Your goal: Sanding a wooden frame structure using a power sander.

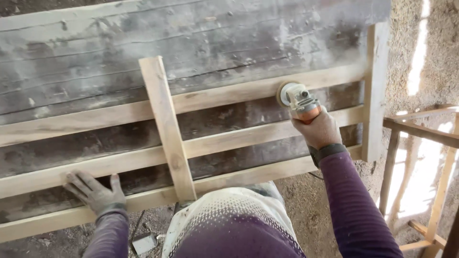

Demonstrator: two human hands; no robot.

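A pale wooden frame (224,138) of three long rails, a slanted cross slat and an end post lies on a dark, dusty workbench (95,57). My right hand (319,130) grips an orange-bodied angle grinder (299,101), whose sanding disc rests on the top rail near the right end. My left hand (93,191), gloved and dusty, lies flat with spread fingers on the lower rails at the left. Both arms wear purple sleeves.
A second wooden frame (430,157) stands to the right of the bench, in sunlight. The ground below is covered in sawdust. A small grey box with a cable (142,242) lies on the ground by my legs. My dust-covered lap fills the bottom centre.
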